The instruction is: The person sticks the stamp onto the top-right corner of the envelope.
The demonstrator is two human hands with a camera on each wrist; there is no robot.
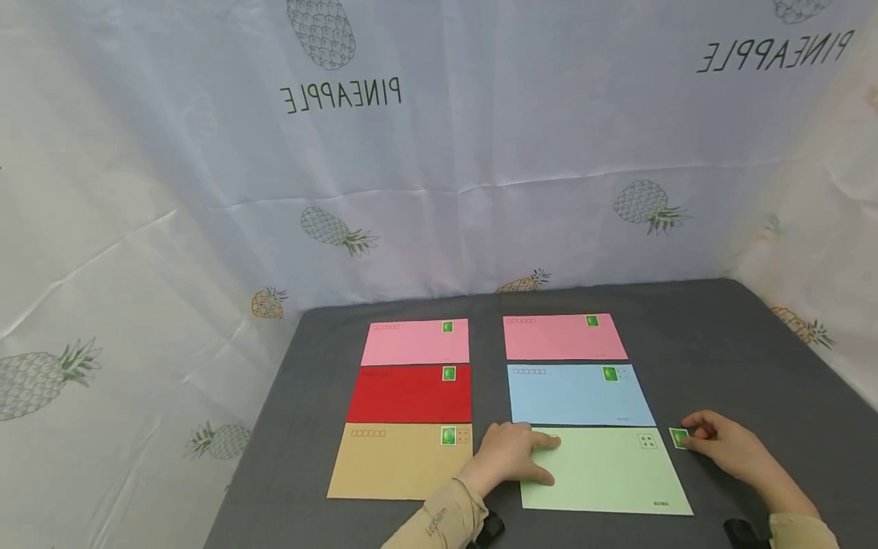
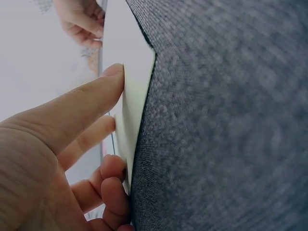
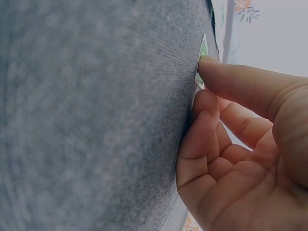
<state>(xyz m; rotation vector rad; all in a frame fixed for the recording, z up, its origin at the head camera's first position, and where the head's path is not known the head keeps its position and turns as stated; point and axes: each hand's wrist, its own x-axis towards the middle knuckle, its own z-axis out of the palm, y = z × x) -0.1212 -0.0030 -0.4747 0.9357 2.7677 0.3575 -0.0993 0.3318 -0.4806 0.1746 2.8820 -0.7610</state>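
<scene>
A light green envelope lies nearest the front edge in the right column, a small printed square with dots at its upper right corner. My left hand rests on its left end, thumb and fingers spread. In the left wrist view the thumb presses on the envelope, and the other fingertips lie along its edge. To the envelope's right, my right hand pinches a small green stamp with a white border, close over the grey cloth. The right wrist view shows the stamp at the thumb tip.
Behind the green envelope lie a blue envelope and a pink one. The left column has a tan envelope, a red one and another pink one. These all bear green stamps. A pineapple-print curtain surrounds the grey table.
</scene>
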